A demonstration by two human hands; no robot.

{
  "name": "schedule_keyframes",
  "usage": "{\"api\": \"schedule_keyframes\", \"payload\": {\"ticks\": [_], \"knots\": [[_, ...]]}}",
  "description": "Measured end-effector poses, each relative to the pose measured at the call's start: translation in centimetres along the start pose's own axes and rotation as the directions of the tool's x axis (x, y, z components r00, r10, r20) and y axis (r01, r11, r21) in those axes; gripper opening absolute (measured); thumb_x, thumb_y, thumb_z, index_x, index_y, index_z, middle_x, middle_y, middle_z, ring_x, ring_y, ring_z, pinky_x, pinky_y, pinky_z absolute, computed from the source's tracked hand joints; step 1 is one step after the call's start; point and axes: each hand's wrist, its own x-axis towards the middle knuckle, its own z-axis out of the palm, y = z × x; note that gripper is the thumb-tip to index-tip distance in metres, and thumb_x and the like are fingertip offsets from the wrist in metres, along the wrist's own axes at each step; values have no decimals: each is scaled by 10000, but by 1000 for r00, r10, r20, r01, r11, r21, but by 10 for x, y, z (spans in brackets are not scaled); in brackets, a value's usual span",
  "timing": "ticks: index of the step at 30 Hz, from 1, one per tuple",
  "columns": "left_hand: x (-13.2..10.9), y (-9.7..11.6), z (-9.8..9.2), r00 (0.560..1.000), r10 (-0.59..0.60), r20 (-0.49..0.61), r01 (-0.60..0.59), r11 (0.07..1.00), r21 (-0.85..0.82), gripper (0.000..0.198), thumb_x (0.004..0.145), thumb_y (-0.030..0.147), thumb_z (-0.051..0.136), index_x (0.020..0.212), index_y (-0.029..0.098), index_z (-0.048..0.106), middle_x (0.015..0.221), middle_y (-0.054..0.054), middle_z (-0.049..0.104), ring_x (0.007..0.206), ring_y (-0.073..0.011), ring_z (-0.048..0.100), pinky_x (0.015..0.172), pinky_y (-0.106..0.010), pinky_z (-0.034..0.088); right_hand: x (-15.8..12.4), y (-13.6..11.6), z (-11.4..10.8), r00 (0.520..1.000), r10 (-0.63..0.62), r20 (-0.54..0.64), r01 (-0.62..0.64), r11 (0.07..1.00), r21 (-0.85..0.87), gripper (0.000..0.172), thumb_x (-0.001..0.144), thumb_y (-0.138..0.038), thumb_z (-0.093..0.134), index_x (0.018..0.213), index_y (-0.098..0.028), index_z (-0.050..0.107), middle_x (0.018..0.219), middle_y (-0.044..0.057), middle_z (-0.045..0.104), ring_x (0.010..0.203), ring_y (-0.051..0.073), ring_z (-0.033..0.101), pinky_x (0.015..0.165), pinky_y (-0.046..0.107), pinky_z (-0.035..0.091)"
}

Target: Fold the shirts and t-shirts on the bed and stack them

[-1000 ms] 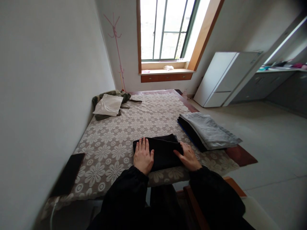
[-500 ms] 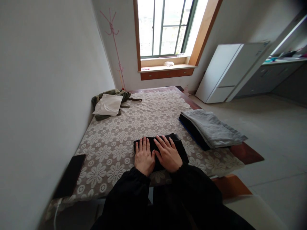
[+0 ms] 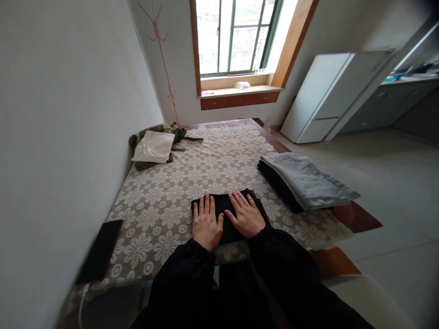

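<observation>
A folded black garment (image 3: 224, 233) lies flat near the front edge of the table; its exact kind I cannot tell. My left hand (image 3: 207, 225) rests palm down on its left part, fingers stretched forward and thumb out. On its right part lies my right hand (image 3: 247, 217), also flat with fingers extended. Neither hand grips the cloth. To the right sits a stack of folded clothes, with a light grey garment (image 3: 305, 180) on top and black and blue cloth beneath it.
A floral tablecloth (image 3: 171, 215) covers the table. At the left edge is a black tablet-like device (image 3: 101, 251) with a white cable (image 3: 81, 305). A camouflage backpack (image 3: 139, 141) with a white cloth (image 3: 154, 147) on it lies against the wall. Beyond stands a white fridge (image 3: 325, 93).
My right hand has slid a little to the right over the black garment, widening the gap between my hands. My left hand stays in place. The view has tilted slightly.
</observation>
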Motion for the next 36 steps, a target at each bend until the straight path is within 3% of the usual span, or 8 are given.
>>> {"api": "schedule_keyframes", "payload": {"ticks": [3, 8, 15, 19, 24, 29, 32, 36], "knots": [[1, -7, -2, 999, 30, 21, -29, 999, -30, 703, 1003, 427, 433, 1634, 164, 271, 1664, -121, 357, 1555, -313, 282, 1274, -572, 205, -2, 14, -1, 997, 66, -42, -66, 998, -5, 658, 1022, -527, 408, 1605, -222, 380, 1597, 121, 467, 1510, 334, 358, 1252, 625, 95], [0, -19, -7, 996, 78, 50, -75, 996, -55, 680, 1012, 469, 427, 1630, 220, 289, 1671, -69, 355, 1555, -279, 287, 1289, -536, 193, -3, 27, -8, 998, 61, 10, -61, 998, 25, 630, 1030, -508, 392, 1580, -203, 425, 1615, 109, 443, 1516, 317, 347, 1199, 547, 306], [1, -21, -3, 998, 50, 31, -48, 997, -68, 650, 1015, 459, 428, 1615, 236, 316, 1686, -58, 322, 1588, -295, 183, 1297, -587, 116, -2, 36, -4, 998, 56, -5, -55, 989, 138, 595, 1027, -460, 399, 1546, -179, 468, 1610, 106, 455, 1528, 289, 328, 1236, 493, 298], [0, -30, -3, 997, -74, -12, 71, 983, -167, 612, 1032, 426, 385, 1588, 173, 356, 1690, -118, 305, 1594, -309, 147, 1284, -578, 174, -4, 49, 0, 992, 96, -83, -73, 966, 249, 567, 1014, -396, 393, 1533, -178, 463, 1663, 108, 359, 1539, 265, 306, 1244, 466, 305], [-13, -49, -7, 936, -324, -134, 295, 934, -201, 706, 997, 491, 444, 1535, 37, 391, 1658, -257, 300, 1584, -389, 130, 1261, -631, 162, -21, 67, 4, 930, 331, -159, -304, 937, 170, 578, 1014, -409, 344, 1512, -145, 475, 1646, 150, 378, 1540, 321, 286, 1245, 619, 181], [-21, -56, -16, 942, -326, -85, 284, 903, -321, 521, 947, 455, 566, 1333, 110, 620, 1598, -217, 439, 1569, -381, 213, 1272, -582, 185, -37, 77, 8, 932, 353, -86, -346, 935, 81, 649, 999, -527, 341, 1476, -127, 527, 1614, 163, 430, 1508, 345, 338, 1241, 646, 108], [-20, -53, -22, 932, -355, -72, 260, 795, -548, 477, 900, 408, 660, 1320, 184, 626, 1505, -177, 561, 1518, -370, 352, 1247, -566, 268, -37, 78, 8, 949, 301, -90, -287, 947, 141, 680, 977, -527, 391, 1517, -123, 477, 1590, 171, 464, 1498, 333, 360, 1246, 588, 172], [-18, -43, -24, 945, -316, 81, 213, 408, -888, 537, 896, 410, 700, 1379, 245, 535, 1268, -129, 718, 1223, -302, 665, 1082, -481, 492, -34, 81, 10, 952, 289, -103, -260, 938, 228, 682, 948, -527, 450, 1503, -133, 483, 1555, 172, 507, 1493, 341, 373, 1241, 566, 223]]}}
